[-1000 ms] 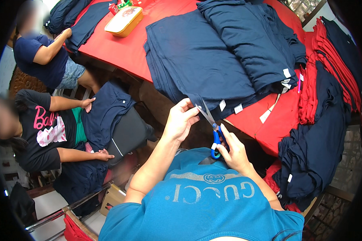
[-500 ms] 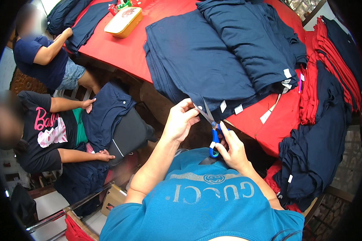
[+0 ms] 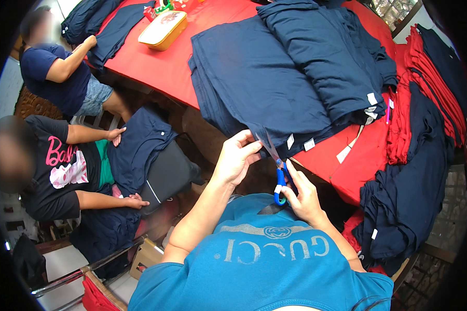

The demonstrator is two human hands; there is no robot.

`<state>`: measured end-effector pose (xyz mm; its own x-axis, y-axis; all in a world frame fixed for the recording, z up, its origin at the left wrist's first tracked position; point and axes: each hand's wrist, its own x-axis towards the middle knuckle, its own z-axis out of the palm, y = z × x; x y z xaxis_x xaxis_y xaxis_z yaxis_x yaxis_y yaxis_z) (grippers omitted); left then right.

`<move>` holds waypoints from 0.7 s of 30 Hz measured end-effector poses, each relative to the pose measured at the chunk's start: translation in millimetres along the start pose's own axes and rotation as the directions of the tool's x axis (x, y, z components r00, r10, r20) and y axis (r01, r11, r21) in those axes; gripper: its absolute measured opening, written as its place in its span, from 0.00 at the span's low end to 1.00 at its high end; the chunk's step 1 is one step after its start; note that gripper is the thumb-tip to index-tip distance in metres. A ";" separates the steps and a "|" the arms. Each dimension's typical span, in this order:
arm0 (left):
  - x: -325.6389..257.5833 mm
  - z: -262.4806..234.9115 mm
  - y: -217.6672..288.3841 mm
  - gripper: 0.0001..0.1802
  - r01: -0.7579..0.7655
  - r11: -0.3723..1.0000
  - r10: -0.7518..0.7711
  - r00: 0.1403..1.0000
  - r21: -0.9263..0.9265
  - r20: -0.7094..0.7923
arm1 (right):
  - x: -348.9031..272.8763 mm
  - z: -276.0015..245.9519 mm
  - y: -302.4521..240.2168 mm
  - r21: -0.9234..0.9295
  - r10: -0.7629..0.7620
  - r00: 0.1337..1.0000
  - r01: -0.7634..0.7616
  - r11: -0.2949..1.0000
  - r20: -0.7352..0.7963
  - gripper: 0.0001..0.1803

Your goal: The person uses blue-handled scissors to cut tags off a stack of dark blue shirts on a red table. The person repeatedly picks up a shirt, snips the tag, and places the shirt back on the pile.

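In my right hand (image 3: 303, 196) is a pair of scissors (image 3: 280, 182) with blue handles, its blades pointing away from me toward the near edge of a navy garment (image 3: 259, 78). The blades look only narrowly apart, beside my left fingertips. My left hand (image 3: 237, 159) is closed in a pinch at that garment's near corner; the exact bit between the fingertips is too small to make out. The garment lies layered on the red-covered table (image 3: 163, 72), with small white tags (image 3: 309, 144) hanging along its near edge.
Folded navy garments (image 3: 332, 46) are piled to the right on the table. Red and navy garments (image 3: 404, 192) hang over the right side. A yellow container (image 3: 162, 30) stands at the far left. Two people work on the left, one with navy cloth on a dark grey seat (image 3: 168, 176).
The scissor blades have drawn closer together, near my left fingertips at the cloth edge. Both hands have stayed nearly in place. The view has shifted slightly.
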<state>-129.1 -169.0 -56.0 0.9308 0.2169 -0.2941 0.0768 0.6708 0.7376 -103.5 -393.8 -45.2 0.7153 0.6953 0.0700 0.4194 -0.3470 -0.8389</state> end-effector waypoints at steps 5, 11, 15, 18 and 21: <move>-0.3 5.5 1.0 0.15 -0.003 1.000 0.003 1.000 -0.010 -0.008 | -1.5 0.3 2.4 0.056 -0.002 1.000 0.002 0.998 -0.009 0.35; -0.1 5.3 1.2 0.16 0.007 1.000 -0.007 1.000 -0.001 -0.022 | -9.9 -0.5 9.7 0.235 0.166 0.984 -0.177 0.956 0.069 0.31; -2.2 6.2 2.5 0.18 0.003 0.998 -0.001 1.000 0.069 -0.028 | -6.5 -1.0 2.8 0.219 0.120 0.992 -0.124 0.968 0.031 0.31; -5.5 9.4 4.8 0.20 0.002 0.992 -0.002 1.000 0.125 0.000 | 0.5 0.1 3.9 0.203 0.061 0.998 -0.059 0.977 -0.002 0.32; -4.1 4.2 0.4 0.22 -0.007 0.988 0.003 1.000 0.157 0.025 | 2.7 -1.2 6.7 0.297 0.154 0.986 -0.166 0.940 0.062 0.31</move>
<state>-131.4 -172.6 -51.9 0.9398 0.2010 -0.2764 0.1254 0.5494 0.8261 -98.1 -395.0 -50.0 0.7354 0.6711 -0.0940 0.1099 -0.2550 -0.9607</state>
